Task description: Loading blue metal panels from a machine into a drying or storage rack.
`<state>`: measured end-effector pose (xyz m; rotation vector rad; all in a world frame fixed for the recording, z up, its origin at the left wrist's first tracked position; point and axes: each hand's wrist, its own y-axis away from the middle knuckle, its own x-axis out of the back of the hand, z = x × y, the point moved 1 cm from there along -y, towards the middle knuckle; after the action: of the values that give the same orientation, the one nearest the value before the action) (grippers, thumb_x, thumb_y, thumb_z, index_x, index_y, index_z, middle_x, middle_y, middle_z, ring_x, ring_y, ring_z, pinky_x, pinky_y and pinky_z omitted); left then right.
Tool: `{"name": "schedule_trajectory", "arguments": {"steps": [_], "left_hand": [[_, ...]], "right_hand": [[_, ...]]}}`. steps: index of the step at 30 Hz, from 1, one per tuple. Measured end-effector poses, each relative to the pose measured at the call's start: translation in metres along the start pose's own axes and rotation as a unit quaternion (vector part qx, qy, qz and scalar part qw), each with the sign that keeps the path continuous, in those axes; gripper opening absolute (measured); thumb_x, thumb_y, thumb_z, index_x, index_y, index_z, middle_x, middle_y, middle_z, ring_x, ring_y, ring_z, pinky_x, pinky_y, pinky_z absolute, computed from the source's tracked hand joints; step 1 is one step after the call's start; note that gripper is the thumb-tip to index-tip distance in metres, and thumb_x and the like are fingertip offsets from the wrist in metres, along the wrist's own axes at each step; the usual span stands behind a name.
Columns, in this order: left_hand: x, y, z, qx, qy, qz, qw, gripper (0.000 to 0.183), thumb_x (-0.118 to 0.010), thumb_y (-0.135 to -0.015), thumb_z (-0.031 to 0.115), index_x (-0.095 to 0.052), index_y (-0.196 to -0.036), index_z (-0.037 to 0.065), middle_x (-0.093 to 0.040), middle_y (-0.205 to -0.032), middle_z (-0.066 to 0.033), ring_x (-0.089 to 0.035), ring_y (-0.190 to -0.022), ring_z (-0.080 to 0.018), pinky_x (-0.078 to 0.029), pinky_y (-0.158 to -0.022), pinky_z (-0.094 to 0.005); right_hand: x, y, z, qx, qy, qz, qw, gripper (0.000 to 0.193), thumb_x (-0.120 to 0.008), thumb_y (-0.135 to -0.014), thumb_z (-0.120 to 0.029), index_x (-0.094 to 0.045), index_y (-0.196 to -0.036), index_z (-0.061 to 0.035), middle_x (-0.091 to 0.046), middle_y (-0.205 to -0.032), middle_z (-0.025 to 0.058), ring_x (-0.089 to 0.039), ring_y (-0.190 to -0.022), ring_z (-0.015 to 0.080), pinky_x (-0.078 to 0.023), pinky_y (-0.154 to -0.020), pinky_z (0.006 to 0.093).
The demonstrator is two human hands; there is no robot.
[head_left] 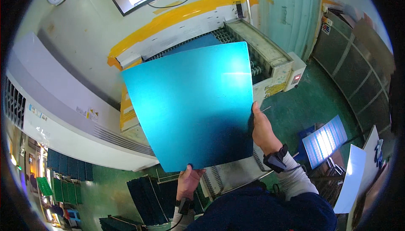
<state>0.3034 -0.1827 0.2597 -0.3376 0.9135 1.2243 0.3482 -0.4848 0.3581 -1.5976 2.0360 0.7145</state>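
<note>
Lifting is in hand: a blue sheet (192,104) is gripped by the left hand (188,181) and right hand (262,130); steady carrying is probably needed next.

Smooth, glossy teal metal sheet (190,104); worn, scuffed painted metal machine (270,58); matt green floor (295,108).

Roller conveyor (270,60), blue sheet (198,44) lying on it

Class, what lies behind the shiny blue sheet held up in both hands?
Behind the blue sheet shows a roller conveyor carrying another blue sheet. The middle of the conveyor is covered. The left hand and right hand hold the sheet's edges.
</note>
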Motion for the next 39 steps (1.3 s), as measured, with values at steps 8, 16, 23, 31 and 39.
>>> {"name": "schedule_trajectory", "arguments": {"steps": [8,16,23,31,39], "left_hand": [[0.015,-0.006,-0.004,0.036,-0.020,0.066,0.997,0.030,-0.055,-0.090,0.019,-0.050,-0.116,0.006,-0.057,-0.114,-0.0103,-0.058,-0.095,-0.0255,-0.047,-0.082,-0.0411],[0.013,-0.010,-0.013,0.108,-0.051,0.003,0.993,0.028,-0.048,-0.093,0.017,-0.055,-0.113,-0.001,-0.060,-0.109,-0.0133,-0.057,-0.094,-0.0232,-0.043,-0.086,-0.0363],[0.023,-0.010,-0.017,0.115,-0.075,0.015,0.990,0.033,-0.047,-0.094,0.021,-0.051,-0.118,-0.001,-0.058,-0.113,-0.0134,-0.057,-0.094,-0.0222,-0.044,-0.086,-0.0355],[0.062,-0.002,-0.027,0.153,-0.102,0.107,0.977,0.034,-0.047,-0.094,0.023,-0.051,-0.118,-0.001,-0.058,-0.113,-0.0130,-0.057,-0.092,-0.0210,-0.045,-0.085,-0.0340],[0.137,0.008,-0.057,0.164,-0.048,0.101,0.980,0.035,-0.048,-0.094,0.026,-0.051,-0.117,0.001,-0.058,-0.111,-0.0104,-0.057,-0.092,-0.0211,-0.045,-0.084,-0.0341]], "right_hand": [[0.065,-0.022,0.057,-0.103,-0.041,0.017,0.994,0.029,-0.052,-0.093,-0.027,-0.053,-0.108,-0.0017,-0.058,-0.105,0.0066,-0.056,-0.093,0.0179,-0.046,-0.082,0.0343],[0.056,-0.011,0.064,-0.128,-0.146,0.121,0.974,0.025,-0.049,-0.094,-0.028,-0.054,-0.103,-0.0053,-0.060,-0.097,0.0067,-0.059,-0.088,0.0226,-0.048,-0.079,0.0390],[0.077,-0.034,0.098,-0.141,-0.153,0.087,0.974,0.015,-0.054,-0.090,-0.016,-0.052,-0.104,-0.0096,-0.059,-0.102,0.0048,-0.057,-0.093,0.0213,-0.048,-0.080,0.0402],[0.057,-0.049,0.104,-0.173,-0.082,0.062,0.980,0.013,-0.059,-0.086,-0.011,-0.050,-0.096,-0.0085,-0.057,-0.096,0.0058,-0.058,-0.085,0.0238,-0.049,-0.074,0.0413],[0.043,-0.060,0.105,-0.200,-0.058,0.045,0.977,0.014,-0.060,-0.086,-0.011,-0.049,-0.089,-0.0038,-0.055,-0.086,0.0091,-0.060,-0.078,0.0249,-0.051,-0.065,0.0374]]}}
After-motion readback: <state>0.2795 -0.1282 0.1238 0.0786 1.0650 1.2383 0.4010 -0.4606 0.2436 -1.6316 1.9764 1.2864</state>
